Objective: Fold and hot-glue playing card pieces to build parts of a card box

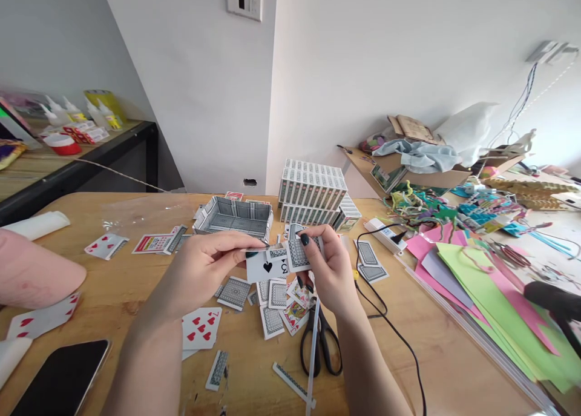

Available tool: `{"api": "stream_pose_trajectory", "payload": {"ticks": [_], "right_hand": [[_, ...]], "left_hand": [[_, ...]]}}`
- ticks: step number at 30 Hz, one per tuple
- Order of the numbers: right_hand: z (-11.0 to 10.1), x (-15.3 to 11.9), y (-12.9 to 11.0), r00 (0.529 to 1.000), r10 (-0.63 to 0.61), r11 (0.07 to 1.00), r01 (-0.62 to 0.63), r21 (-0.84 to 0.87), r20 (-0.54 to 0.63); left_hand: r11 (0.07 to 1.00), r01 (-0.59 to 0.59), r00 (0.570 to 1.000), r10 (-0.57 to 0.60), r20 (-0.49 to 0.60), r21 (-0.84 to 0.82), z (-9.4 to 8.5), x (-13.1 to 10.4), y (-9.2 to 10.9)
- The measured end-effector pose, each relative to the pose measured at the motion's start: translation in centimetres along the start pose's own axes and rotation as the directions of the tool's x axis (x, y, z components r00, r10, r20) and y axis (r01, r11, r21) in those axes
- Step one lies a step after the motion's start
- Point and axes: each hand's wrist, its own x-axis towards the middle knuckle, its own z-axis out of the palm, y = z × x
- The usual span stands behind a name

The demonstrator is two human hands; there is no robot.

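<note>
Both hands are raised over the middle of the table. My left hand (213, 255) pinches a three of spades playing card (256, 269) with a folded strip along its top edge. My right hand (329, 258) grips a grey-patterned playing card (297, 255), back facing me, its edge meeting the three of spades. Below them lie loose cards (278, 295), some face down, and a black-handled pair of scissors (323, 349). A translucent white stick (313, 355) crosses the scissors. Beyond my left hand stands an open tray made of cards (233, 216).
A stack of card boxes (313, 189) stands at the back. On the right are a power strip (385, 235), a black cable (402, 331), coloured paper (481, 307) and craft clutter. A phone (63, 379) and a pink cylinder (40, 267) are on the left.
</note>
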Motion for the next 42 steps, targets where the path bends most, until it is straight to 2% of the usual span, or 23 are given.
{"api": "stream_pose_trajectory", "payload": {"ticks": [5,11,13,16,18,24,31,38,42], "right_hand": [[0.0,-0.1,0.2,1.0,-0.013,0.998,0.012,-0.061,-0.007],[0.0,-0.1,0.1,0.987,-0.156,0.977,0.148,-0.153,-0.04],[0.0,-0.1,0.1,0.985,-0.169,0.974,0.162,-0.161,-0.033],[0.1,-0.1,0.0,0.994,-0.113,0.983,0.112,-0.149,0.002],[0.1,-0.1,0.0,0.996,-0.084,0.985,0.084,-0.153,0.009],[0.2,-0.3,-0.1,0.995,-0.1,0.978,0.099,-0.182,0.007],[0.2,-0.5,0.0,0.984,-0.169,0.933,0.176,-0.313,0.051],[-0.2,-0.5,0.2,0.967,-0.232,0.893,0.255,-0.37,0.107],[-0.4,-0.4,0.0,0.964,-0.233,0.886,0.266,-0.381,0.131]], "left_hand": [[0.997,-0.047,0.997,0.05,0.052,-0.053,-0.2,-0.1,-0.1],[0.97,-0.027,0.983,0.069,0.168,-0.242,-0.3,-0.5,0.0],[0.964,-0.012,0.987,0.054,0.15,-0.267,0.0,-0.4,0.2],[0.967,0.1,0.995,-0.099,0.018,-0.236,0.9,0.0,0.7],[0.957,0.134,0.989,-0.144,-0.02,-0.257,1.5,0.3,1.0],[0.968,0.079,0.997,-0.081,0.002,-0.24,2.0,0.7,0.8],[0.981,0.105,0.994,-0.099,0.043,-0.164,1.6,0.5,0.5],[0.975,0.128,0.991,-0.119,0.062,-0.182,1.9,0.5,0.6],[0.99,0.084,0.993,-0.073,0.096,-0.116,2.0,0.4,0.7]]}}
